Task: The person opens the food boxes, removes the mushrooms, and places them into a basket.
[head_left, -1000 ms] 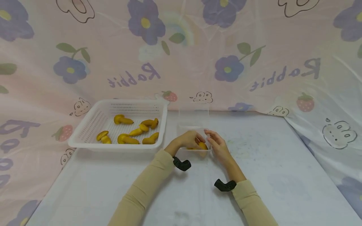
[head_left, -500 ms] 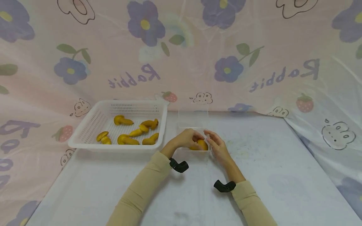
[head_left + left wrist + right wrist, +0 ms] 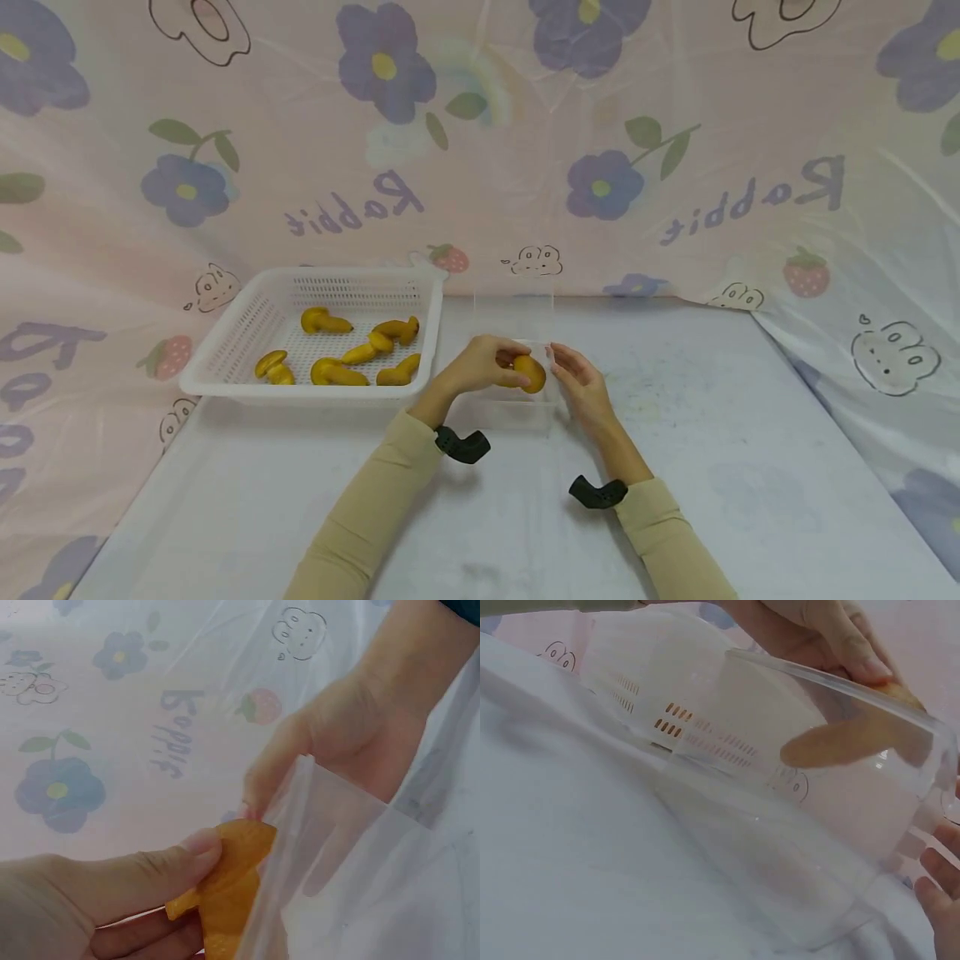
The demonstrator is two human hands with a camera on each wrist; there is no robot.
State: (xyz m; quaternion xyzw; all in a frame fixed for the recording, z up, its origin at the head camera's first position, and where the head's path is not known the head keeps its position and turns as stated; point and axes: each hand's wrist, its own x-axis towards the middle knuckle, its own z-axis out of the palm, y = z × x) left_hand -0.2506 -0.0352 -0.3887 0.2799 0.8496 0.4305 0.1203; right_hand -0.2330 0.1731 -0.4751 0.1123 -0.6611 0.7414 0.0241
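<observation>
My left hand (image 3: 480,364) pinches a yellow-brown mushroom (image 3: 531,374) between thumb and fingers, just at the top of a clear plastic box (image 3: 517,412). In the right wrist view the mushroom's stem (image 3: 832,746) shows through the box's clear wall, tilted near the rim. The left wrist view shows my left thumb (image 3: 180,859) on the mushroom. My right hand (image 3: 587,392) stands at the box's right side, its fingers fairly straight and against or very near the wall. The box's clear lid (image 3: 513,312) stands raised at the back.
Left of the box, a white perforated basket (image 3: 311,388) holds several yellow mushrooms (image 3: 339,372). A white cloth covers the table (image 3: 712,450). Behind it hangs a patterned curtain (image 3: 480,200) with flowers and rabbits.
My left hand has raised the mushroom from low in the box to about its rim, with the wrist drawn slightly left. My right hand stays almost in place.
</observation>
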